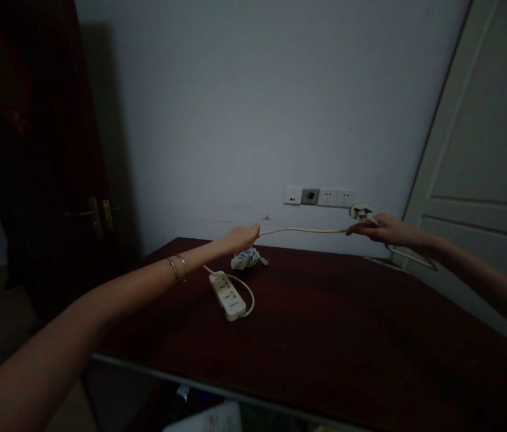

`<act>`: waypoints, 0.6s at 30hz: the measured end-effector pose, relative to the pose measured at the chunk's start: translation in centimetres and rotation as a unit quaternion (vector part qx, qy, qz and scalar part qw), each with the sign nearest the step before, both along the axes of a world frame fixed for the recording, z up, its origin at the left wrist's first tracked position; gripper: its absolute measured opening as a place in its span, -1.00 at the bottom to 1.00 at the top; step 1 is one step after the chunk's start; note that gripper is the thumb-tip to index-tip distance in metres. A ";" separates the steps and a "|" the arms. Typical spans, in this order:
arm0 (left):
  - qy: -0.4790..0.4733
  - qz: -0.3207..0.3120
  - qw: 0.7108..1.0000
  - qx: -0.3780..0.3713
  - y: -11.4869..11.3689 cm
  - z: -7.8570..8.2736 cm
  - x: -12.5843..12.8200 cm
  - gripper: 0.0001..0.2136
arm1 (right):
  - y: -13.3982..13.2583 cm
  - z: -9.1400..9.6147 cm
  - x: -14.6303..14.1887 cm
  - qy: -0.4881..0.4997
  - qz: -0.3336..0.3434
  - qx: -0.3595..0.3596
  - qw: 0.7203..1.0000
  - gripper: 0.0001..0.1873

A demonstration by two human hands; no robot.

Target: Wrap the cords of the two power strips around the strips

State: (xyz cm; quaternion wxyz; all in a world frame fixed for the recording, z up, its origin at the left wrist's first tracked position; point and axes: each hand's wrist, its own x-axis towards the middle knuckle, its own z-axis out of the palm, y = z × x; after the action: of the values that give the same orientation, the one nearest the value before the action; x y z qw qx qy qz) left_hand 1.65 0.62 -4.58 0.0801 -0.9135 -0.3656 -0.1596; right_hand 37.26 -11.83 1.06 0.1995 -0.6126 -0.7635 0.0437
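My left hand is closed round a white power cord, which stretches taut across to my right hand. My right hand is closed on the cord just behind its white plug, and the plug sits close under the wall outlet strip. The cord runs down from my left hand to a white power strip lying on the dark red table. Two thin bracelets are on my left wrist.
A small white and blue bundle lies on the table behind the power strip. A dark door with a brass handle stands at the left, a white door at the right. More cord hangs below my right hand.
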 end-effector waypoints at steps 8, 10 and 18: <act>-0.030 -0.085 0.955 -0.283 4.7 0.7 -4.3 -0.71 | 0.2 1.4 5.5 -0.098 -0.222 0.165 0.956 -0.64; -0.041 -0.100 0.941 -0.322 5.0 1.4 -5.8 -0.75 | -0.1 1.3 6.7 -0.122 -0.267 0.159 0.943 -0.61; 0.002 -0.184 0.782 -0.596 3.7 4.0 -7.4 -0.77 | -0.6 1.0 8.4 -0.134 -0.382 0.158 0.901 -0.43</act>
State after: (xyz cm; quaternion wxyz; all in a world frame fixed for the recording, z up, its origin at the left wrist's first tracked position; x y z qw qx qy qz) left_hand -5.72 4.36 -0.62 -0.5102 -0.8296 -0.2123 0.0805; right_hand 45.68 -12.40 2.09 0.1908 -0.8177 -0.4874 -0.2394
